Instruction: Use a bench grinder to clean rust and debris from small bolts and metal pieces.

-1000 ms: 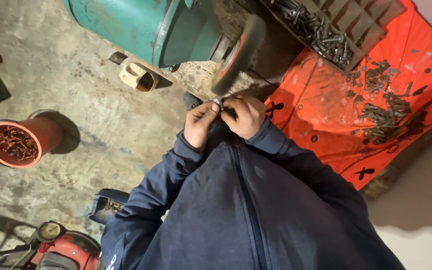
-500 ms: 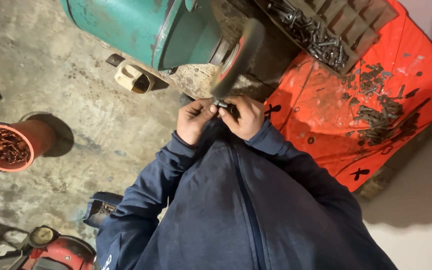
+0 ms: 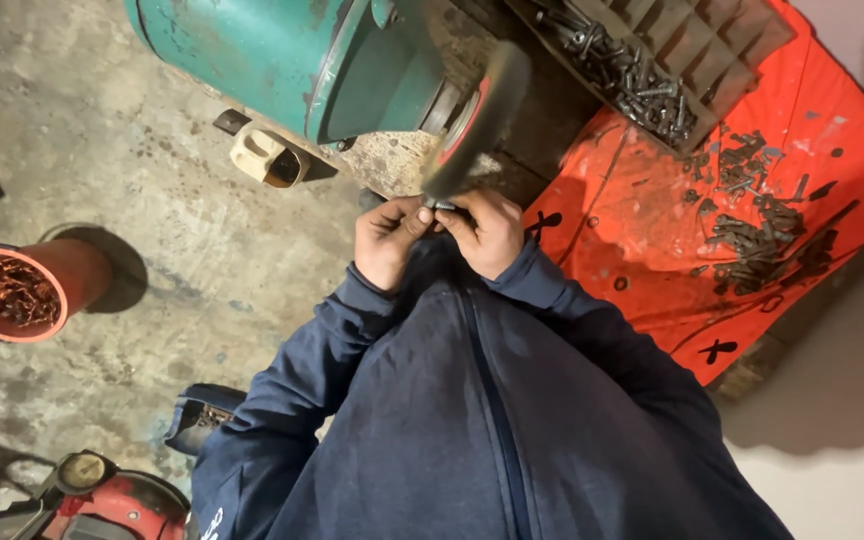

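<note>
My left hand [image 3: 388,240] and my right hand [image 3: 489,232] meet in front of my chest, both pinching a small dark metal bolt [image 3: 442,205]. The bolt's tip sits against the lower edge of a blurred spinning wheel [image 3: 477,115] mounted on a green motor [image 3: 282,60]. Both arms are in dark blue sleeves. Most of the bolt is hidden by my fingers.
An orange sheet [image 3: 652,250] at the right carries a scattered pile of dark bolts [image 3: 752,235]. A slatted crate [image 3: 652,60] with more bolts lies above it. A red pot [image 3: 22,290] of rusty pieces stands left; a red machine with a gauge [image 3: 102,495] sits bottom left.
The view has shifted slightly; my hands stay together on the bolt at the wheel, with little movement between frames.
</note>
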